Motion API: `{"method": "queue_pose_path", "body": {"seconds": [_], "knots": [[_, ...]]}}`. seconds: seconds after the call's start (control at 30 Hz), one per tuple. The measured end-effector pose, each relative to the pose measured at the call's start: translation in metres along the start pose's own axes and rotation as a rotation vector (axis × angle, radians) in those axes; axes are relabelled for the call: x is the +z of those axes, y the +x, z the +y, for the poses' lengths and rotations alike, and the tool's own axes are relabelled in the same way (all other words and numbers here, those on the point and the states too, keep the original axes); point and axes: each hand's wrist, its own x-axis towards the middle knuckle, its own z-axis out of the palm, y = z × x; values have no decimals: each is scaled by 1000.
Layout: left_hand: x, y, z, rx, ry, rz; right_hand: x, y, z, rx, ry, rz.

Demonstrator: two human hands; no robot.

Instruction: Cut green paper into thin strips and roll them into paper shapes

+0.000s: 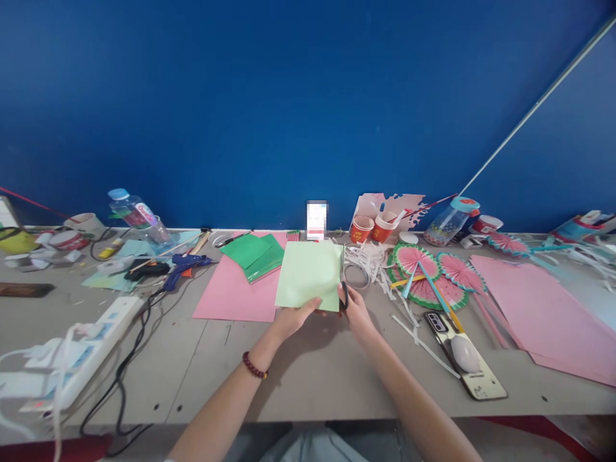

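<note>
My left hand (pixel 299 317) grips a pale green sheet of paper (pixel 308 273) by its lower edge, thumb on top and fingers beneath. At the sheet's right edge, my right hand (pixel 357 309) is closed round the dark handles of a pair of scissors (pixel 343 296). The blades lie along that right edge, and I cannot tell whether they are apart. Behind and left of the sheet, green paper (pixel 253 253) in a clear sleeve rests on a large pink sheet (pixel 235 298).
White paper strips (pixel 370 256) and a tape roll (pixel 356 276) lie to the right, near watermelon-patterned paper fans (pixel 423 276) and a phone (pixel 474 366). At left are a blue glue gun (pixel 185 266), a power strip (pixel 96 353) and black cables. A blue wall (pixel 289 115) stands behind.
</note>
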Motion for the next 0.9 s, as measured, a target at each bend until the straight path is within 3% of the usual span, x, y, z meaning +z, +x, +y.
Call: {"method": "queue_pose_path", "body": {"seconds": [0.1,0.9], "knots": [[0,0,3,30,-30,-69,0,0,-1,-2,16,-8],[-5,0,12,41,59,-171,-3,1,-6,-19,15,26]]}}
